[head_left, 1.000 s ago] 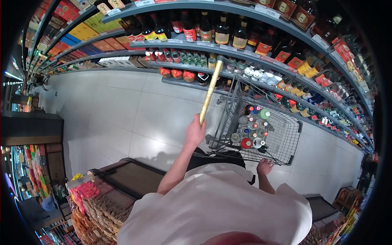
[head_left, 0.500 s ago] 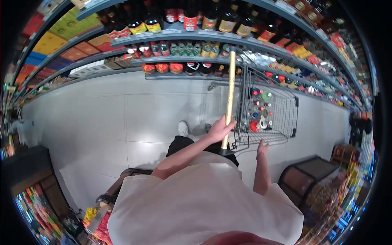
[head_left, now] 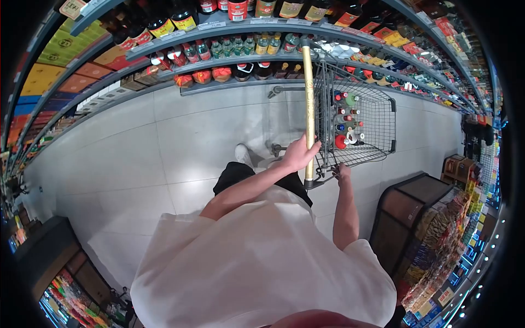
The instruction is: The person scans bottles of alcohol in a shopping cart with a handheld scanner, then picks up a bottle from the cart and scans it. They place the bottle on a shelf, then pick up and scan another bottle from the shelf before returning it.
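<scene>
A metal shopping cart (head_left: 377,121) stands to the right of my legs, turned sideways to me. My left hand (head_left: 299,153) is wrapped round its yellow handle bar (head_left: 309,104), near the bar's close end. At the cart's near side, by the corner behind the handle, my right hand (head_left: 343,171) has its fingers curled at the metal frame. Several bottles with red, blue, white and green caps stand in the basket, among them a red-capped bottle (head_left: 341,142) and a green bottle (head_left: 351,100).
Shelves (head_left: 235,26) of bottles and jars run along the far side, close to the cart. Boxed goods (head_left: 65,44) fill the left shelves. Behind me at the right stands a brown display bin (head_left: 402,210) beside packaged goods; another dark display stand (head_left: 49,251) is at the left.
My right hand has gone from beside the cart's near edge to its frame near the handle. My left hand stays on the handle. The cart and shelves sit higher in view.
</scene>
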`<state>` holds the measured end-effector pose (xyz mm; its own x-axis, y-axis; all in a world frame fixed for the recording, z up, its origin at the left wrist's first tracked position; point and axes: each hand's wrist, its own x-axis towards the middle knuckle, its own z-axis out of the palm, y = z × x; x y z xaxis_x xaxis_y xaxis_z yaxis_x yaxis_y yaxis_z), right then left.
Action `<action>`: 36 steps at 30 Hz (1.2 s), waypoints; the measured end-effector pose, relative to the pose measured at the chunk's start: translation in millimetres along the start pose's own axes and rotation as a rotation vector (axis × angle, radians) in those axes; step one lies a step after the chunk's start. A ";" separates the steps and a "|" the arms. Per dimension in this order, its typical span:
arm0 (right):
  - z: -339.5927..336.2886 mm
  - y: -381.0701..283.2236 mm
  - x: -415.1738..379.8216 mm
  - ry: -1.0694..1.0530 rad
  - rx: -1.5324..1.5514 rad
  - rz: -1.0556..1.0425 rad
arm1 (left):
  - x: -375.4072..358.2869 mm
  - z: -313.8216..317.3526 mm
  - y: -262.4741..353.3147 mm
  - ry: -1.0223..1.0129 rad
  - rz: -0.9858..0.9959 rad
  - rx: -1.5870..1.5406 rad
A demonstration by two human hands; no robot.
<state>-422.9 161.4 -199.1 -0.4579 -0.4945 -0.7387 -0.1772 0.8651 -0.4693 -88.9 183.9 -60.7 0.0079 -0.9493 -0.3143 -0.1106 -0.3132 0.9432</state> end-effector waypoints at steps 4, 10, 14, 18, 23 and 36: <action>-4.9 3.9 12.0 -0.001 -0.147 0.043 | -0.6 -4.1 -2.2 -0.042 -0.010 0.023; -3.4 -1.9 9.4 0.068 -0.285 0.001 | 6.2 -11.2 -1.3 -0.107 0.020 0.034; -1.6 -2.5 3.5 0.033 -0.298 -0.005 | 3.0 -22.7 4.5 -0.190 -0.092 0.018; 4.4 -1.8 -7.0 0.043 -0.318 -0.005 | 2.2 -23.4 -6.8 -0.157 -0.019 0.016; 15.6 2.7 -19.4 0.033 -0.300 -0.040 | -3.8 -36.2 -9.5 -0.174 -0.008 -0.025; 42.7 12.9 -22.5 0.017 -0.176 -0.066 | -0.5 -50.2 -37.8 -0.311 -0.073 -0.309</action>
<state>-377.7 180.1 -209.2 -0.4546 -0.5502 -0.7005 -0.3563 0.8331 -0.4231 -34.8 194.8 -90.8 -0.2996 -0.8860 -0.3540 0.1817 -0.4173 0.8904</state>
